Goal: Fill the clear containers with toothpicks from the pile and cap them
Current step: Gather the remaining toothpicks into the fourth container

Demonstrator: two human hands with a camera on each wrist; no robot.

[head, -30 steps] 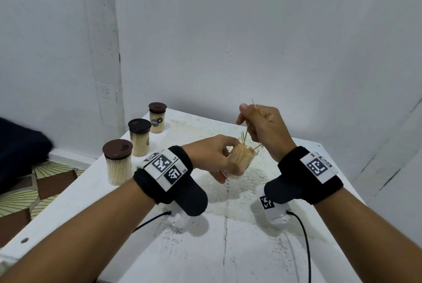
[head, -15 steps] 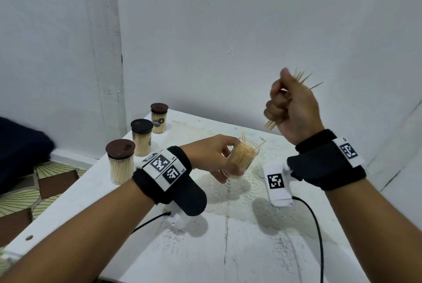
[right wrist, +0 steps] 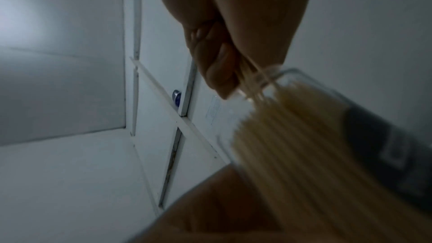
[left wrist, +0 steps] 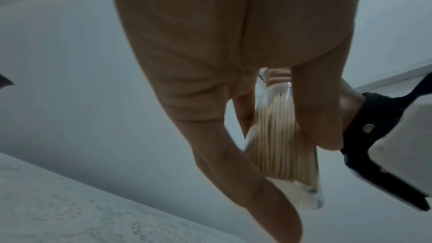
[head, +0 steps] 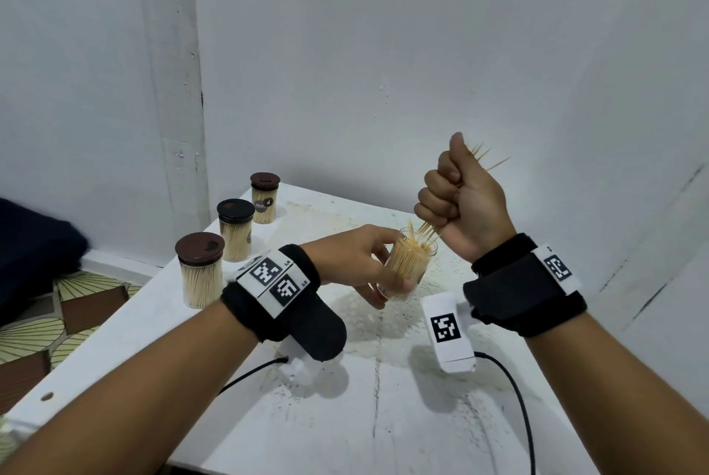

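now right hand (head: 462, 202) grips toothpicks (head: 426, 232) — above container (head: 408, 271).

Above the white table (head: 383, 417), the left hand (head: 353, 260) grips an open clear container (head: 408, 269) packed with toothpicks. The right hand (head: 460, 202), fisted around a toothpick bundle (head: 427, 231), touches their lower tips to its mouth. Three capped containers (head: 199, 269) line the table's left edge.

Left hand (head: 356, 260) fingers curled in a grip, right hand (head: 458, 202) raised, fisted, thumb up
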